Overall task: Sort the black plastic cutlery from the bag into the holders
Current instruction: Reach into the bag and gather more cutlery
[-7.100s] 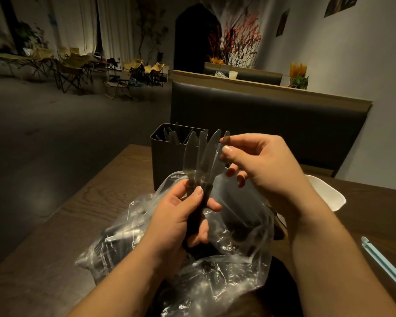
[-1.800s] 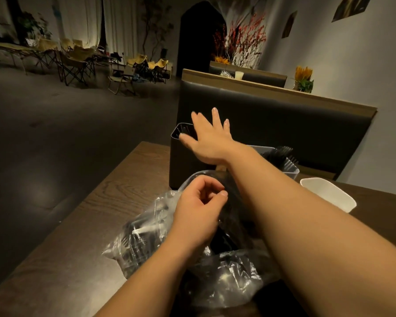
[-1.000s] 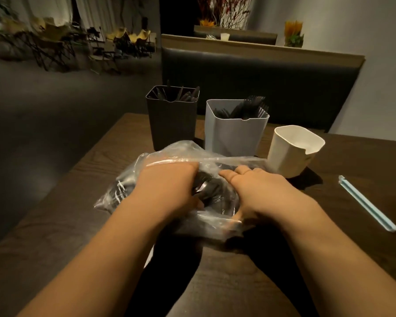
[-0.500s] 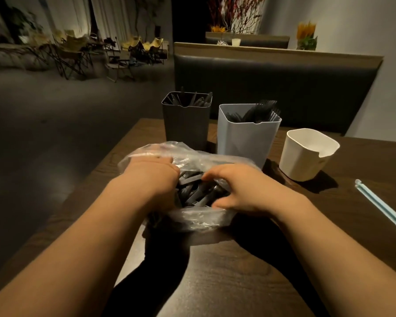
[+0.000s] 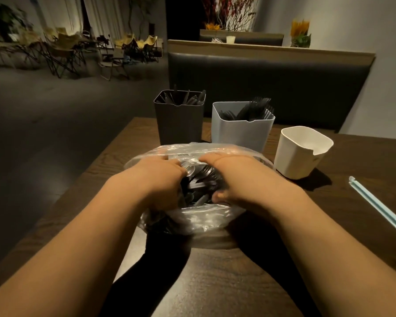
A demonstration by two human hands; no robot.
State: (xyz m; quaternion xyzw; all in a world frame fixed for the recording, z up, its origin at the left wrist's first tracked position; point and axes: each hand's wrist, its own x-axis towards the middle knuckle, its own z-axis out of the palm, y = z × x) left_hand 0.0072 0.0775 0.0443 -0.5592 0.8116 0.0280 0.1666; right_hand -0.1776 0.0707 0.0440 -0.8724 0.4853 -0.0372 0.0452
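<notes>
A clear plastic bag (image 5: 192, 221) lies on the wooden table (image 5: 215, 282) in front of me, with black cutlery (image 5: 200, 183) showing at its open mouth. Both hands are inside the mouth. My left hand (image 5: 156, 181) has its fingers curled down into the pile, with the tips hidden. My right hand (image 5: 236, 179) curves round the cutlery, fingers on top and thumb underneath. Behind the bag stand a black holder (image 5: 178, 124) with knives, a grey holder (image 5: 240, 131) with forks, and an empty white holder (image 5: 301, 154).
A light blue strip (image 5: 380, 205) lies on the table at the right. A dark padded bench back (image 5: 272, 88) runs behind the holders. The table's left edge is close to the bag, with open floor and folding chairs (image 5: 62, 53) beyond.
My right hand came back from the black holder to the bag. Both hands have pushed deeper into the bag's mouth, and my right thumb now hooks under the cutlery.
</notes>
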